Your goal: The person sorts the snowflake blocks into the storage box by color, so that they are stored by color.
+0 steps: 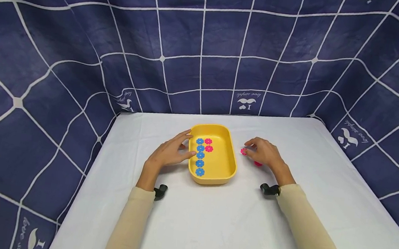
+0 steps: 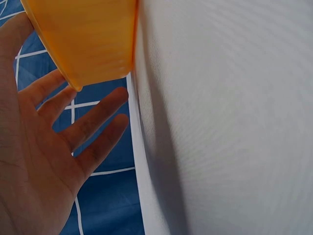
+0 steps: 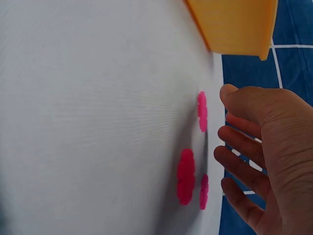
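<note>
A yellow plastic tray lies on the white-covered table. Inside it, several blue flower-shaped pieces form a column along the left side, with two pink flower-shaped pieces beside the upper ones. My left hand is at the tray's left rim, fingers spread and fairly straight, thumb and fingertips at the edge. To the right of the tray, my right hand hovers with loosely bent fingers over loose pink flower pieces. Three pink pieces show in the right wrist view, apart from the fingers; nothing is held there.
White cloth covers the table. Dark blue curtains with white grid lines hang behind it and at both sides. A black wrist camera sits at my right wrist, another at my left.
</note>
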Action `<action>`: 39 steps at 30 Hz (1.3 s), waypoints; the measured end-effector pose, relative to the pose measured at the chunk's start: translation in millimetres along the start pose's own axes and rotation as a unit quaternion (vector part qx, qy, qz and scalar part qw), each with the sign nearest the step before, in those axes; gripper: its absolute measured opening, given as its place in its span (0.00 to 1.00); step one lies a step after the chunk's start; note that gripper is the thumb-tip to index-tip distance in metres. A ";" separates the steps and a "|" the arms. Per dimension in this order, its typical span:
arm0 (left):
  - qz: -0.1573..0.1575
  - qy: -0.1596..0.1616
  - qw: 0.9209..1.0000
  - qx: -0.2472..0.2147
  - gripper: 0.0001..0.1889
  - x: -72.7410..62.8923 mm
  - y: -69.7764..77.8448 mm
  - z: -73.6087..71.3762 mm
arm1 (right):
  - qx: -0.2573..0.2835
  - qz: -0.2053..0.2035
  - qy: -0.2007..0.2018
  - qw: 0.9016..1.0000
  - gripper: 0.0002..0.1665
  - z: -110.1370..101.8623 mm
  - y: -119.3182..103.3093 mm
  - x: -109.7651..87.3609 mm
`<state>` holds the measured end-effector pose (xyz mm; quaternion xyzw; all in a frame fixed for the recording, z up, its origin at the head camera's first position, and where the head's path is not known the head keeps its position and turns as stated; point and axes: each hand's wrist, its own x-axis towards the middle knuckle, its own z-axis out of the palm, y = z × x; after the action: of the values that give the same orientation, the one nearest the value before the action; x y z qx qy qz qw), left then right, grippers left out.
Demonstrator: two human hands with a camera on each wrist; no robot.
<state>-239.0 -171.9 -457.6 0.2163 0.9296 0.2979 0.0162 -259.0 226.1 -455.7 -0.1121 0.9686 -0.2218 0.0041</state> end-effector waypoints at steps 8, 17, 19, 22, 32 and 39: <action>0.002 0.003 1.000 -0.003 0.44 2.7 0.8 -4.1 | -0.011 -0.016 0.015 1.000 0.24 8.4 6.3 2.6; -0.006 0.005 1.000 -0.003 0.45 4.2 1.5 -9.3 | -0.022 -0.033 0.026 0.999 0.22 10.7 6.4 8.0; -0.007 0.005 1.000 -0.002 0.45 4.9 1.4 -10.5 | -0.023 -0.034 0.027 0.999 0.21 10.4 6.2 9.0; -0.007 0.005 1.000 -0.001 0.45 5.9 1.2 -12.0 | -0.023 -0.035 0.028 0.999 0.22 9.9 5.8 10.5; -0.013 0.007 1.000 0.001 0.44 4.9 3.5 -8.6 | -0.016 -0.026 0.043 0.999 0.21 14.6 9.3 6.0; -0.023 0.000 1.000 -0.001 0.44 -2.8 3.4 3.2 | -0.017 -0.022 0.046 0.999 0.20 23.8 13.1 -7.6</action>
<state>-234.6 -168.8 -458.7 0.1950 0.9341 0.2982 0.0228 -253.0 229.1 -483.1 -0.1231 0.9686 -0.2106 -0.0472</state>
